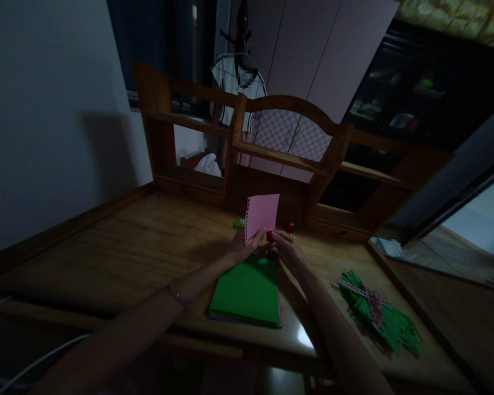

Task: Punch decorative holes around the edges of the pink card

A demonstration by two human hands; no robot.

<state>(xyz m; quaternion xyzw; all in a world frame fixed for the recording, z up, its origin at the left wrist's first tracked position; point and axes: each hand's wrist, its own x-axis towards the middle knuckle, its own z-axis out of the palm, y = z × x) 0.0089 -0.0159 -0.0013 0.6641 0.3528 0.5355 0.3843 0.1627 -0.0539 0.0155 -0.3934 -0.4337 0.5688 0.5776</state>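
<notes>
Currently holding a pink sheet (264,213) in closed left fingers (256,239), pinching a red object (270,236) between right fingers (281,237), with green paper (247,291) at six o'clock

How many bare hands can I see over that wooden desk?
2: the bare left hand holds a pink paper sheet with a perforated edge; the bare right hand holds a small red object close by.
</notes>
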